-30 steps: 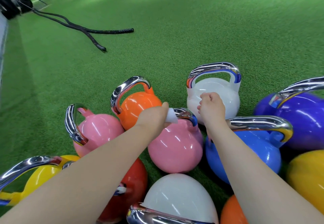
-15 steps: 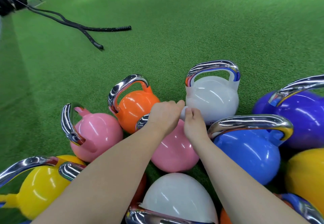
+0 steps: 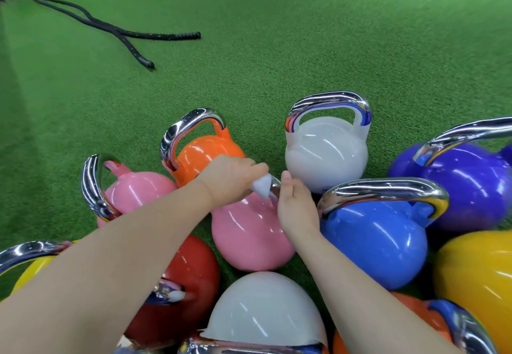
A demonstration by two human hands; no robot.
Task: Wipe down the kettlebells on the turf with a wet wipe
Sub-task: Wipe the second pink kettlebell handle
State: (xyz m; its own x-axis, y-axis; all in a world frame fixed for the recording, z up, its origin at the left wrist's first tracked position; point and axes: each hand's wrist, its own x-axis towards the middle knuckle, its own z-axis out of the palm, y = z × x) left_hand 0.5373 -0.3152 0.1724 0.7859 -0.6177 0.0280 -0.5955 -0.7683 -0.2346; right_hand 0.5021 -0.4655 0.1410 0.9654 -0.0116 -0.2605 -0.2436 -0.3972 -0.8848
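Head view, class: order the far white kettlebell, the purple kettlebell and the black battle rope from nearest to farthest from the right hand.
Measured from the right hand:
1. Far white kettlebell, just beyond it, slightly right.
2. Purple kettlebell, far right of the cluster.
3. Black battle rope, far off on the turf, upper left.

Left hand apparently wipes pink kettlebell handle.

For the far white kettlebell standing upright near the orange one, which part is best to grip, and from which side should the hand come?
Grip the far white kettlebell by the flat top bar of its chrome handle, probably coming from straight above. It stands upright with the handle loop open, so fingers can hook under the bar. The round glossy body offers no hold, and the blue kettlebell crowds its near side.
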